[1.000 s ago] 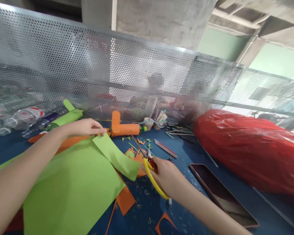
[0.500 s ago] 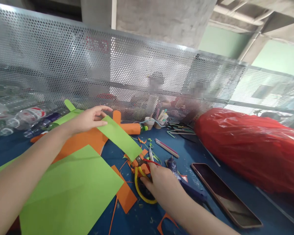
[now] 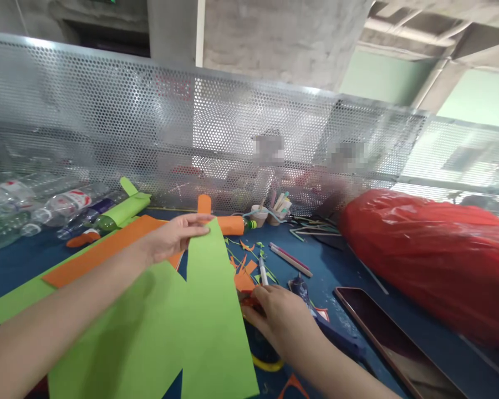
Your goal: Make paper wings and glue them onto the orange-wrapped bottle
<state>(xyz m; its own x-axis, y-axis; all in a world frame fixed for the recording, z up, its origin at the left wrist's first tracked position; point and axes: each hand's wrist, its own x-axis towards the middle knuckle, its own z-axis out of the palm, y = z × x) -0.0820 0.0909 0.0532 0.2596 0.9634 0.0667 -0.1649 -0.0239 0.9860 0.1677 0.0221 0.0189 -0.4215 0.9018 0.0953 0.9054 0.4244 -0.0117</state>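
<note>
My left hand (image 3: 170,237) pinches the top end of a long green paper strip (image 3: 218,310) between thumb and fingers. The strip stands toward me over a large green paper sheet (image 3: 137,332). Just right of the strip, my right hand (image 3: 286,318) is closed round scissors (image 3: 268,366) with a yellow and red handle. Their blades are hidden behind the strip. Orange paper (image 3: 112,252) lies under my left forearm. Orange paper scraps (image 3: 245,277) and a white pen (image 3: 263,271) lie beyond my right hand.
An orange-wrapped bottle (image 3: 232,225) and a green-wrapped bottle (image 3: 127,210) lie at the back. Clear plastic bottles (image 3: 72,202) fill the left. Right of my hand are a dark blue glue gun (image 3: 336,335), a phone (image 3: 391,338) and a red plastic bag (image 3: 432,260). Pens (image 3: 291,260) lie mid-table.
My left hand has shifted right and a little down, swinging the strip from a slant to nearly upright. The scissors blades, at the strip's lower end half a second ago, are now hidden.
</note>
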